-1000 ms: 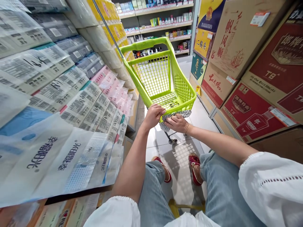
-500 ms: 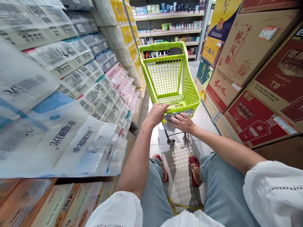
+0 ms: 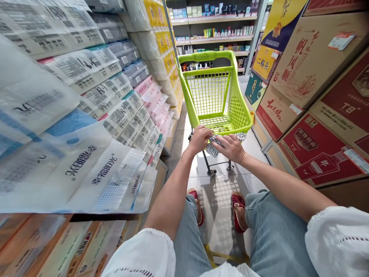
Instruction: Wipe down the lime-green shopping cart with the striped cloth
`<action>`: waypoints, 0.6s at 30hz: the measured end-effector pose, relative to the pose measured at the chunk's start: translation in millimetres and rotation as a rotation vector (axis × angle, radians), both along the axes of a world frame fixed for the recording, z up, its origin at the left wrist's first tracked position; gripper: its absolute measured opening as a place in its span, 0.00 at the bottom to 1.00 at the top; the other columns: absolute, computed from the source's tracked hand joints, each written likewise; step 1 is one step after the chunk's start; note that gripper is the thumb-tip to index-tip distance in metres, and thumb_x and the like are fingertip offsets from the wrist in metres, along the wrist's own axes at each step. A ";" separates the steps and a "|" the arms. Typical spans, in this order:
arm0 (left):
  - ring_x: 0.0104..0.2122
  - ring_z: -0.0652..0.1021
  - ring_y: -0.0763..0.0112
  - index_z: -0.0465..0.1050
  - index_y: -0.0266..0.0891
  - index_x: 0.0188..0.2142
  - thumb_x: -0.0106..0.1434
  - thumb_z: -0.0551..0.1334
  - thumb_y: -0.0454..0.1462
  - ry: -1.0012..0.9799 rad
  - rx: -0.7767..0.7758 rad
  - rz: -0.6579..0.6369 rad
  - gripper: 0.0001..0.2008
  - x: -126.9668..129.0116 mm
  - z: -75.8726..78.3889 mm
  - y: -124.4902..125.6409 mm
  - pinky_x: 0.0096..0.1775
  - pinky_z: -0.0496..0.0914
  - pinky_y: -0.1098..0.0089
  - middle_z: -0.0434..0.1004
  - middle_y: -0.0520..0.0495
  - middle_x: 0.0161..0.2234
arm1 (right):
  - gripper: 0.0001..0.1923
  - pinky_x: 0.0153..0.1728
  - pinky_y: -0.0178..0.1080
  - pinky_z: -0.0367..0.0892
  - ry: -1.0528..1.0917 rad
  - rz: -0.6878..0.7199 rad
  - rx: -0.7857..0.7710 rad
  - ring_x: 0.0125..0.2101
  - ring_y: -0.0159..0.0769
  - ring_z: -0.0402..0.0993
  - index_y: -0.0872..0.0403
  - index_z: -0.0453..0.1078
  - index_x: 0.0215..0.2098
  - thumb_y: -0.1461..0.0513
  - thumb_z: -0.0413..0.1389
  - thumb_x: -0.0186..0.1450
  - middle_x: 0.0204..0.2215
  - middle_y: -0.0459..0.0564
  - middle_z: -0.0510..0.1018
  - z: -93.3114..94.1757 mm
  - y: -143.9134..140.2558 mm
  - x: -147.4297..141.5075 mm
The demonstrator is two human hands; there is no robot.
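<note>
A lime-green plastic shopping cart [image 3: 211, 71] stands just ahead, and its mesh basket looks empty. My left hand [image 3: 201, 139] is closed over the near left corner of its rim, fingertips close to a grey-and-white striped cloth [image 3: 212, 151]. Bunched at the near edge of the cart, the cloth lies under my right hand [image 3: 231, 147], whose curled fingers press and hold it there. Part of the cloth sticks out to the right of that hand. My palms are hidden from view.
Packaged paper goods [image 3: 95, 161] are stacked along the left, near my left arm. Liquor cartons [image 3: 314, 148] line the right side. Shelves of small bottles [image 3: 221, 34] close off the far end. Between my legs shows a yellow stool [image 3: 211, 256] on the tiled floor.
The view has swung slightly, so the cart and both hands sit further right. My left fingers now lie closer to the cloth, and more cloth shows beyond my right hand.
</note>
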State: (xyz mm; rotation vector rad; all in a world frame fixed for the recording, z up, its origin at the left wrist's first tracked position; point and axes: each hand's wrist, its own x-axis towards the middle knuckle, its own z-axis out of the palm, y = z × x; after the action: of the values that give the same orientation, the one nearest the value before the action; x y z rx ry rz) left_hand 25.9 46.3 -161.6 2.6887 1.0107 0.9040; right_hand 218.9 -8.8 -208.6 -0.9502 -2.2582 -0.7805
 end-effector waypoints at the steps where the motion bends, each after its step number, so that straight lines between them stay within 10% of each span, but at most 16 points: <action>1: 0.37 0.71 0.67 0.72 0.40 0.30 0.61 0.51 0.31 -0.005 -0.003 -0.012 0.11 -0.6 0.2 2.2 0.45 0.63 0.64 0.78 0.49 0.34 | 0.15 0.45 0.43 0.54 0.003 -0.001 -0.003 0.44 0.36 0.67 0.43 0.67 0.51 0.62 0.49 0.68 0.52 0.47 0.73 0.4 0.4 0.7; 18: 0.39 0.72 0.63 0.74 0.40 0.35 0.60 0.52 0.29 0.034 0.061 0.032 0.13 15.3 -3.1 5.4 0.46 0.64 0.61 0.78 0.47 0.33 | 0.14 0.32 0.42 0.51 -0.078 0.003 -0.050 0.34 0.34 0.65 0.51 0.69 0.48 0.62 0.44 0.70 0.40 0.50 0.76 -30.2 15.8 -11.1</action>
State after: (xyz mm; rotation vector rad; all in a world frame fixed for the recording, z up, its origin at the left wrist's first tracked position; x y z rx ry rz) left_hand 41.2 51.7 -164.8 2.7544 1.0524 0.9127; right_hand 207.8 6.9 -238.8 -0.9547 -2.3556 -0.7755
